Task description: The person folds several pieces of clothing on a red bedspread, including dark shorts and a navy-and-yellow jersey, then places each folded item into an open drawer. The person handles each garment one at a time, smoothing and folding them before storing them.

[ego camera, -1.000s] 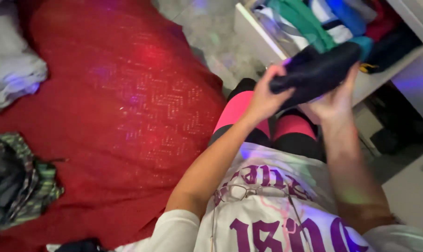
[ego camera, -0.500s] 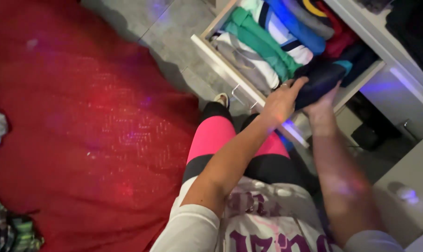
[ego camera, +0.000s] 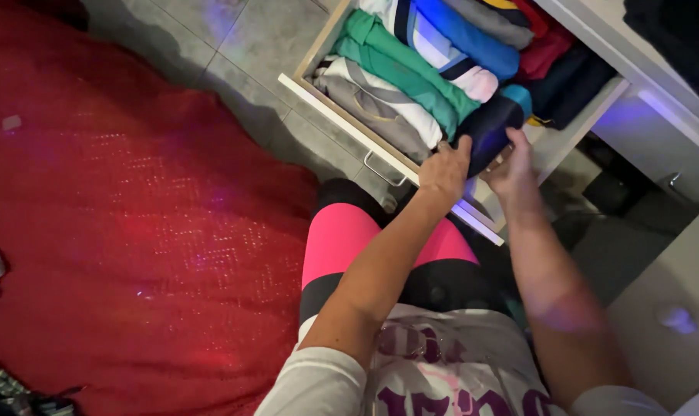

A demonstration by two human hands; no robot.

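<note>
Near the upper middle of the frame, the left hand (ego camera: pixel 444 171) and the right hand (ego camera: pixel 511 166) gripped a folded dark garment (ego camera: pixel 488 132) from either side, fingers curled around its near end, the left thumb across its left edge and the right fingers spread along its right side. A second before, that garment had been held up in the air above the person's knees, clear of the drawer (ego camera: pixel 342 123); half a second before, it had come down to the drawer's front edge. Now it stood on end inside the drawer, wedged at the front right of the row, touching the green roll (ego camera: pixel 399 65) on its left and sitting just beside a teal roll (ego camera: pixel 517 96) behind it. Judging from this, the garment was nearly seated in its slot, though both hands had not let go and it rose a little above its neighbours. The view had also swung: more of the drawer showed at upper centre, with the grey rolls (ego camera: pixel 373 104), a striped white and blue roll (ego camera: pixel 434 42) and a blue roll (ego camera: pixel 465 31) lined up side by side. The red blanket (ego camera: pixel 134 216) filled the left of the frame, and the pink leggings (ego camera: pixel 338 235) showed at lower centre below the forearms.
</note>
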